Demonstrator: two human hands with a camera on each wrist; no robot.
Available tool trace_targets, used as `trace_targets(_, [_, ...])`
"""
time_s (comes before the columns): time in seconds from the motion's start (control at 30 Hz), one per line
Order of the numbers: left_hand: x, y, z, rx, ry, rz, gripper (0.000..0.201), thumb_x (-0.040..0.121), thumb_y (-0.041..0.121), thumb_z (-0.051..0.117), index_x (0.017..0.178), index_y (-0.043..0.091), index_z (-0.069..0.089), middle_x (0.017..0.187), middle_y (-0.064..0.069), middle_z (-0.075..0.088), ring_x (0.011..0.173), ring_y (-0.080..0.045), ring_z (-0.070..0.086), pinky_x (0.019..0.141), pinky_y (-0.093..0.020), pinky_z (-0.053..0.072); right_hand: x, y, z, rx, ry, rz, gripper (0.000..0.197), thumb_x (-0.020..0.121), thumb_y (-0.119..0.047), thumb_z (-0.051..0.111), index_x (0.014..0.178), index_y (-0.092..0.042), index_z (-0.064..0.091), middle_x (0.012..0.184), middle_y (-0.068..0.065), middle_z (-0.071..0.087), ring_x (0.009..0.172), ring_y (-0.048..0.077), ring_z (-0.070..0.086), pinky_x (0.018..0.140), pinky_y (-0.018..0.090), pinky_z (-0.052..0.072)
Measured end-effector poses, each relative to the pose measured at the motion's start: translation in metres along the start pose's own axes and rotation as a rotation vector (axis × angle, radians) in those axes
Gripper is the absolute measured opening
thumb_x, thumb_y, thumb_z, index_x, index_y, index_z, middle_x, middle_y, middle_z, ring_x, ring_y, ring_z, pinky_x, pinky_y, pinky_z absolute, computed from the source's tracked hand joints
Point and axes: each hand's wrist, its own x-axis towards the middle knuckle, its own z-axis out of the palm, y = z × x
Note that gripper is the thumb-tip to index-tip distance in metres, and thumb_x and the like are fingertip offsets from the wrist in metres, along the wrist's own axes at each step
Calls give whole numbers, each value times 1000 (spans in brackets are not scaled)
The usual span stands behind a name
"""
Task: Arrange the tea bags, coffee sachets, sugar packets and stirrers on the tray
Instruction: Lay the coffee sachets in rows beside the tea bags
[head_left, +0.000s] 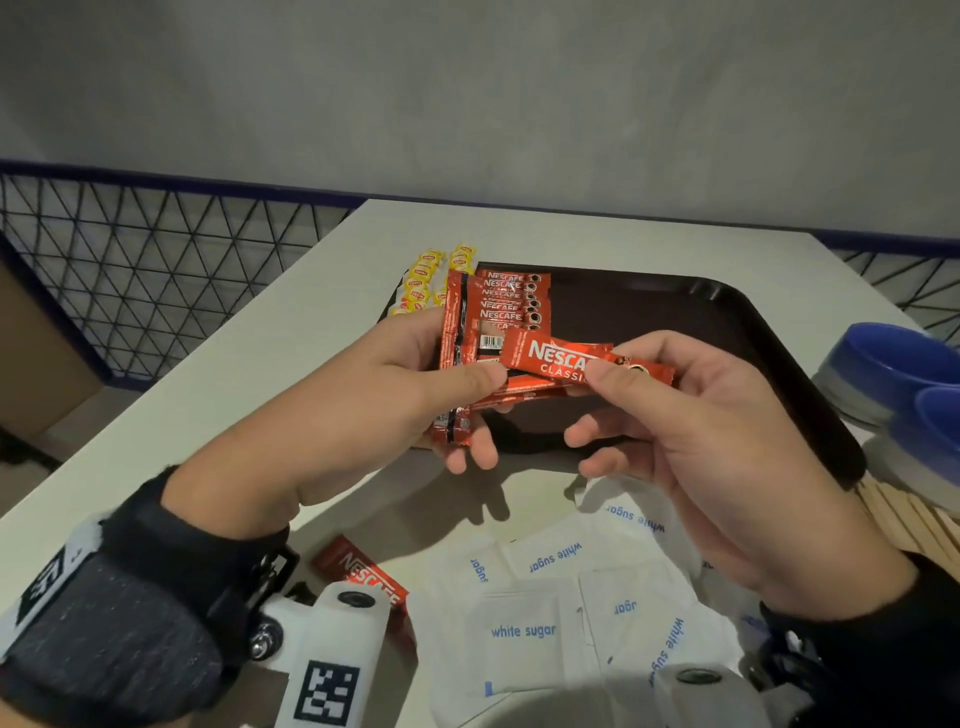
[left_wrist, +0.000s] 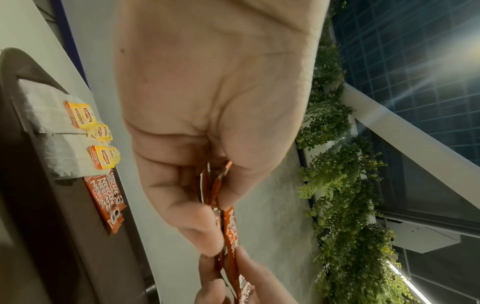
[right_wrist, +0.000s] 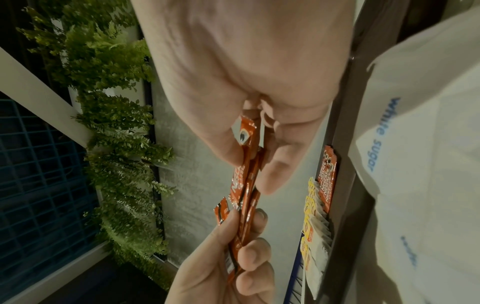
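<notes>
Sachets feel light, thin and slick, I judge; my left hand (head_left: 395, 395) clamps a loose bunch of coffee sachets (head_left: 462, 358) above the tray (head_left: 769, 332); my right hand (head_left: 691, 447) pinches one sachet (head_left: 582, 361) by its end, best held at the crimped seal.

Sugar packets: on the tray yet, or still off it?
Off. The sugar packets lie in a loose pile on the table, nearer than the tray; only tea bags and sachets are on it.
</notes>
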Motion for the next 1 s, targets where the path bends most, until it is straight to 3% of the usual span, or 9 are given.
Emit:
trace_targets(0.13, [2, -2, 1, -17, 22, -4, 23, 97, 15, 61, 120, 14, 63, 101, -8, 77, 65, -22, 69, 55, -26, 53, -1, 0, -2, -67, 14, -20, 11, 90, -17, 72, 98, -10, 69, 95, 11, 77, 69, 24, 73, 56, 36, 60])
trace_targets(0.3, [2, -2, 2, -49, 48, -1, 22, 96, 16, 61, 118, 14, 66, 104, -12, 76, 65, -21, 68, 55, -25, 53, 0, 1, -1, -66, 51, -52, 17, 85, -11, 75, 97, -9, 62, 91, 10, 76, 64, 26, 71, 52, 36, 59])
trace_targets(0.4, [2, -1, 2, -55, 54, 1, 26, 93, 19, 63, 118, 12, 67, 105, -13, 76, 64, -20, 67, 54, -24, 52, 1, 1, -1, -55, 64, -67, 28, 84, -10, 75, 105, -12, 56, 95, 12, 76, 63, 28, 69, 54, 37, 58])
trace_targets(0.57, [4, -2, 1, -72, 87, -11, 24, 94, 20, 63, 116, 11, 68, 95, -9, 75, 62, -17, 65, 53, -23, 51, 0, -1, 0, -79, 38, -82, 36, 86, -16, 74, 118, -24, 60, 94, 13, 76, 66, 28, 70, 56, 37, 59])
trace_targets(0.73, [6, -4, 0, -44, 121, -5, 25, 91, 28, 67, 108, 10, 72, 82, -7, 72, 57, -15, 62, 48, -22, 48, 0, 4, 0, -105, -9, -100, 23, 89, -18, 72, 111, -19, 70, 91, 14, 75, 65, 27, 68, 54, 35, 58])
trace_targets(0.9, [7, -4, 1, -23, 153, -33, 20, 94, 32, 66, 94, 14, 74, 70, -3, 70, 50, -11, 57, 43, -18, 44, 0, 6, -1, -172, -42, -113, 25, 87, -24, 70, 111, -19, 72, 84, 12, 74, 62, 24, 67, 55, 35, 59])
trace_targets(1.0, [7, -2, 2, -67, 147, -64, 26, 93, 35, 66, 89, 10, 74, 69, -7, 68, 47, -11, 56, 41, -17, 43, 0, 5, -1, -185, -47, -118, 22, 86, -26, 70, 106, -17, 74, 75, 10, 71, 57, 21, 62, 53, 34, 58])
